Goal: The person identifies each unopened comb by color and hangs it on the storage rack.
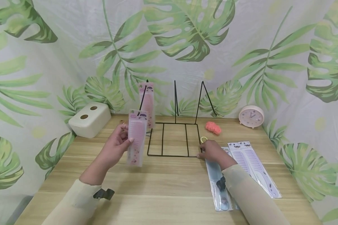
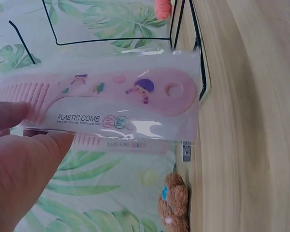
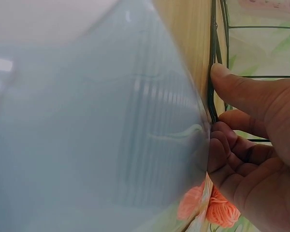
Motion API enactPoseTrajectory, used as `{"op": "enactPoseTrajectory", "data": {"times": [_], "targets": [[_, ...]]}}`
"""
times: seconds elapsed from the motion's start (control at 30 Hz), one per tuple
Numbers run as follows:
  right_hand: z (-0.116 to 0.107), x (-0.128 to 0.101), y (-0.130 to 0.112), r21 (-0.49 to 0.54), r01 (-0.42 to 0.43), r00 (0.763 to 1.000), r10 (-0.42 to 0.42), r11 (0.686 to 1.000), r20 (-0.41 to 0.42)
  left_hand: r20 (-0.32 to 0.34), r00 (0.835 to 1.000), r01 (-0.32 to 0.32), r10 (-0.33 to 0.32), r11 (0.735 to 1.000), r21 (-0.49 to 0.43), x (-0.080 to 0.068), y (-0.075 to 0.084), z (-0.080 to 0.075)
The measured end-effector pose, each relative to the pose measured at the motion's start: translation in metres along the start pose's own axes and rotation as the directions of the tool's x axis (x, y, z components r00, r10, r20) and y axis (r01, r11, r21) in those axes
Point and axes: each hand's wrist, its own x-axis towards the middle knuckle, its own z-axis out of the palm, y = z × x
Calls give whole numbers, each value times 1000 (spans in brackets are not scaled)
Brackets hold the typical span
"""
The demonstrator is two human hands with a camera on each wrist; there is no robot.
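Left of centre in the head view, left hand (image 1: 116, 145) raised off the table (image 1: 169, 193), wrist bent up, thumb and fingers pinching the edge of a packaged pink comb (image 1: 136, 137) held upright in the air, just in front of the black wire rack (image 1: 173, 139). In the left wrist view, thumb pad (image 2: 29, 159) pressed on the wrapper near the comb's teeth, handle end pointing right. A second pink comb (image 1: 147, 104) leaning in the rack's left slot, upper middle of the frame. Right of centre, right hand (image 1: 212, 151) low on the table, forearm lying over a packaged blue comb (image 1: 218, 181), curled fingers (image 3: 232, 145) and thumb gripping the rack's right front corner. Two lilac combs (image 1: 253, 165) flat at lower right; orange ball (image 1: 213, 127) and clock (image 1: 251, 116) further back.
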Motion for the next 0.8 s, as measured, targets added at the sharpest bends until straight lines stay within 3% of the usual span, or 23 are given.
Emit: {"op": "enactPoseTrajectory", "data": {"times": [0.17, 0.4, 0.53, 0.8], "targets": [[-1, 0, 1, -2, -16, 1000, 16, 1000, 1, -95, 992, 80, -83, 996, -36, 21, 7, 6], [1, 0, 2, 4, -10, 1000, 10, 1000, -3, -244, 953, 161, -181, 982, -102, 57, 20, 16], [1, 1, 1, 5, -17, 1000, 17, 1000, 0, -275, 937, 177, -214, 972, -153, 77, 21, 18], [0, 1, -2, 10, -29, 1000, 29, 1000, 9, -295, 928, 178, -227, 967, -184, 99, 17, 16]]}}
